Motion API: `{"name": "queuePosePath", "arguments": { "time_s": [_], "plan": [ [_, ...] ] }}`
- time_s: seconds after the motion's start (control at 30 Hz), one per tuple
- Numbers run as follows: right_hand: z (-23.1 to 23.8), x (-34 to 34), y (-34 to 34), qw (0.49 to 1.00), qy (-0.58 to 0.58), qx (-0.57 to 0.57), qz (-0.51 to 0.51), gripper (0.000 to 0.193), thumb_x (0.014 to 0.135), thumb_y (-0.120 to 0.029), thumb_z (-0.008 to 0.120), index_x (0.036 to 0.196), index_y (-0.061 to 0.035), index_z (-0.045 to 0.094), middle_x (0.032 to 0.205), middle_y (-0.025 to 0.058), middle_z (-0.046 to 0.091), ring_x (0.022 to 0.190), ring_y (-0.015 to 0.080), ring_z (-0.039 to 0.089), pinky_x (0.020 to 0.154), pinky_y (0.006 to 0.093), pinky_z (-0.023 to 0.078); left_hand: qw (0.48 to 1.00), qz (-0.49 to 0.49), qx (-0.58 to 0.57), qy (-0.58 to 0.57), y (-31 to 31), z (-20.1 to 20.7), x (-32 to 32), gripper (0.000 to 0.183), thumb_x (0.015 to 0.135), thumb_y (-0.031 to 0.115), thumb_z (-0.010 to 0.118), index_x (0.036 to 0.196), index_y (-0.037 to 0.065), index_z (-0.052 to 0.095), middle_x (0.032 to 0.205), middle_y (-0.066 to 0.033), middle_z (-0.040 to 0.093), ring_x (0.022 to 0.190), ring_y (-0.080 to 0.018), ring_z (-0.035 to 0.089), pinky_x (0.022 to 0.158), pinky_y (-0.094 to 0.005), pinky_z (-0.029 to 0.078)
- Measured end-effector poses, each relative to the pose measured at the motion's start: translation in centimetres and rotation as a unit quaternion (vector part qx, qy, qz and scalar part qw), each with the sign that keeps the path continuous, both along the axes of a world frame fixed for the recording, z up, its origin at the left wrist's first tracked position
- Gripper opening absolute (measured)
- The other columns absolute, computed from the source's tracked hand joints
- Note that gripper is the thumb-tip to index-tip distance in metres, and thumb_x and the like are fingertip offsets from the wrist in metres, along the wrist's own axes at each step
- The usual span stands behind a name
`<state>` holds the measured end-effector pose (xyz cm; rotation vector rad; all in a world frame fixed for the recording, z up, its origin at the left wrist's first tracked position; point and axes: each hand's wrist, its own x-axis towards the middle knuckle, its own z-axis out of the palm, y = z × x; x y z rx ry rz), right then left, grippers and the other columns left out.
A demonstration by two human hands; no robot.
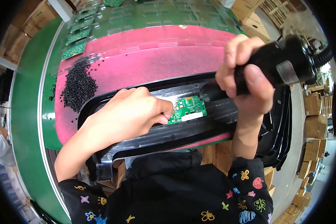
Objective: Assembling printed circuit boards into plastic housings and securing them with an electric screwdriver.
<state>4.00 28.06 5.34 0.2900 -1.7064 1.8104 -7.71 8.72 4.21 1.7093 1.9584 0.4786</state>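
Our left hand (pixel 138 110), nearer, pinches left end of green rectangular circuit board (pixel 187 107), long axis left-right; our right hand (pixel 256 84) holds black cylindrical tool (pixel 278 61), upper right.

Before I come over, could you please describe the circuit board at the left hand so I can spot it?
Across the near edge of the pink mat sits a long, shallow black shell. Inside it, the left hand grips one end of a small green circuit board bearing a white strip. Unlike the green boards at upper left, only this one lies inside the shell.
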Motion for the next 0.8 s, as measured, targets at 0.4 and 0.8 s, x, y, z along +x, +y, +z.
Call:
{"name": "queuePosePath", "arguments": {
  "time_s": [0.4,0.8],
  "plan": [
    [1.2,1.5,-0.6,0.945,0.182,-0.254,0.098,0.027,0.085,-0.024,0.057,0.092,-0.0047,0.04,0.096,0.0081,0.045,0.047,0.0087,0.045,0.052,0.0267,0.042,0.972,0.054,0.203,-0.102,1.0,-1.5,0.2,0.014,0.08,0.011,0.072,0.084,0.001,0.063,0.074,-0.0109,0.066,0.067,-0.0259,0.067,0.058,-0.0332,0.051],
    [0.8,1.5,-1.3,0.946,0.201,-0.233,0.104,0.027,0.083,-0.023,0.059,0.092,-0.0047,0.042,0.097,0.0074,0.046,0.047,0.0082,0.049,0.049,0.0258,0.044,0.953,0.029,0.082,-0.289,1.2,-0.1,-0.4,0.017,0.089,0.006,0.058,0.102,-0.003,0.061,0.092,-0.014,0.068,0.084,-0.0213,0.065,0.076,-0.0315,0.05]
  ]
}}
